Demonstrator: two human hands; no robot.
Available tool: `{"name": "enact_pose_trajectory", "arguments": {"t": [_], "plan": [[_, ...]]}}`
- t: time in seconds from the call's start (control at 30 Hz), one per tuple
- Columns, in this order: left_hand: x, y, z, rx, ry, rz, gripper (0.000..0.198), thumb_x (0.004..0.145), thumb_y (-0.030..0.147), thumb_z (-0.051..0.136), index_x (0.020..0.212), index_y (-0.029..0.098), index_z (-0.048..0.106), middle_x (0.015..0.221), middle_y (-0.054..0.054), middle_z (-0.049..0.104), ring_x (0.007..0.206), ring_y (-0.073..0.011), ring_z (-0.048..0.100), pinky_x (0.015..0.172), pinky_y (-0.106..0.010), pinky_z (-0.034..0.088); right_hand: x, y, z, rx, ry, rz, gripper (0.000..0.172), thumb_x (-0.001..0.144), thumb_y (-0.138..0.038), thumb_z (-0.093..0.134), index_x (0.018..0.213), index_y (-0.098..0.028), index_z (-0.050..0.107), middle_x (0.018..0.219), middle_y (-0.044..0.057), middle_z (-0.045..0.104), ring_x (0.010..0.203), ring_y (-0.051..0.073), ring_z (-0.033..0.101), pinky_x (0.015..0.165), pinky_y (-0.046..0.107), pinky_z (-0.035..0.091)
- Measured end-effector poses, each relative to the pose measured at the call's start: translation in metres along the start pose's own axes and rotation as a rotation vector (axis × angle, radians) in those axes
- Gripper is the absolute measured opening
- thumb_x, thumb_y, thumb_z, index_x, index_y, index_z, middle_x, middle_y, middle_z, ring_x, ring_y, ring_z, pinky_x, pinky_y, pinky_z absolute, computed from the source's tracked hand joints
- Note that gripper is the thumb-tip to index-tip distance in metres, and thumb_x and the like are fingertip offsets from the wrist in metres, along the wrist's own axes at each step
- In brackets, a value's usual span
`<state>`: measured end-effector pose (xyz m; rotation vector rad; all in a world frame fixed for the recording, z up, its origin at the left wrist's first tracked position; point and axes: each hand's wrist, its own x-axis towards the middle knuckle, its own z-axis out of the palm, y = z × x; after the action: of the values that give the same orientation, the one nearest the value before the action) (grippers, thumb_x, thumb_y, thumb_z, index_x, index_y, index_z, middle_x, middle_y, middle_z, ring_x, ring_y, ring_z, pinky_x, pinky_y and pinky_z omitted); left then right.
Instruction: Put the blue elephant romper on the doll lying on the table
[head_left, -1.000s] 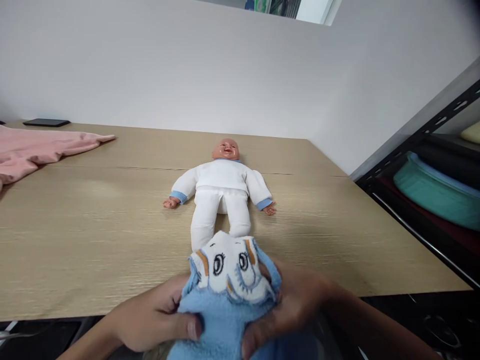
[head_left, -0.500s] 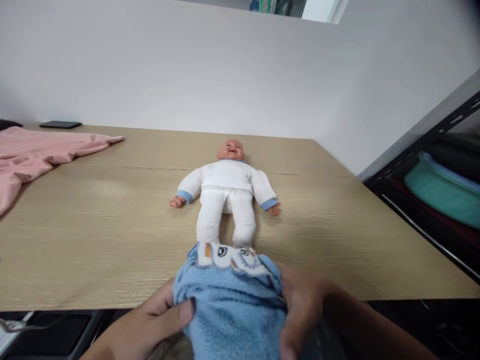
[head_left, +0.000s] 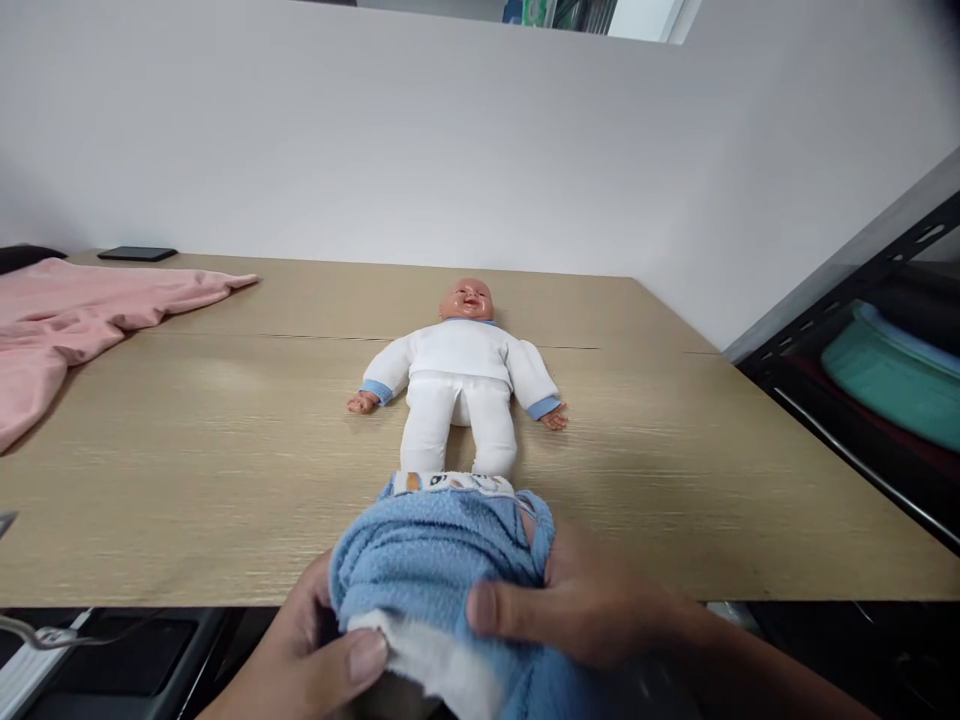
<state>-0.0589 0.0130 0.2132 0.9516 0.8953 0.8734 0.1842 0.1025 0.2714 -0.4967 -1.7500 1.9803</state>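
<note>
A baby doll (head_left: 469,355) in a white suit with blue cuffs lies on its back on the wooden table (head_left: 225,480), head toward the wall. In front of its legs, at the table's near edge, a blue fleecy garment (head_left: 435,540) with a white printed band is bunched up. My left hand (head_left: 322,630) grips its lower left part, thumb on a turned-out white lining. On the other side my right hand (head_left: 562,600) holds the cloth, thumb on top and fingers partly inside it. The doll's feet are hidden behind the garment.
Pink cloth (head_left: 90,310) lies at the left of the table, with a flat dark phone-like object (head_left: 138,254) behind it. On the right, a black rack (head_left: 840,410) holds a teal basin-like item (head_left: 892,375). A white wall stands behind the table.
The garment's near edge has been folded back, baring white lining. My right thumb has moved left onto the cloth. The printed band now shows as a narrower strip. The doll lies as before.
</note>
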Motion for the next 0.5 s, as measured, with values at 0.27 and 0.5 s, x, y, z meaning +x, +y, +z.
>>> {"name": "enact_pose_trajectory", "arguments": {"t": [0.27, 0.5], "plan": [[0.014, 0.008, 0.019, 0.329, 0.283, 0.082, 0.045, 0.085, 0.056, 0.086, 0.113, 0.021, 0.079, 0.096, -0.007, 0.082, 0.101, -0.0301, 0.078, 0.089, -0.033, 0.065, 0.005, 0.004, 0.011, -0.425, 0.187, -0.133, 0.045, 0.08, -0.006, 0.079, 0.121, -0.025, 0.082, 0.116, 0.0, 0.083, 0.106, 0.02, 0.076, 0.108, 0.032, 0.059], [0.014, 0.01, 0.014, 0.548, 0.34, 0.092, 0.032, 0.104, 0.049, 0.057, 0.125, 0.024, 0.06, 0.093, -0.001, 0.072, 0.077, -0.0216, 0.068, 0.073, -0.03, 0.055, 0.007, 0.01, 0.015, -0.945, 0.433, -0.013, 0.033, 0.089, -0.012, 0.066, 0.113, -0.028, 0.082, 0.123, 0.003, 0.084, 0.119, 0.028, 0.078, 0.106, 0.04, 0.058]]}}
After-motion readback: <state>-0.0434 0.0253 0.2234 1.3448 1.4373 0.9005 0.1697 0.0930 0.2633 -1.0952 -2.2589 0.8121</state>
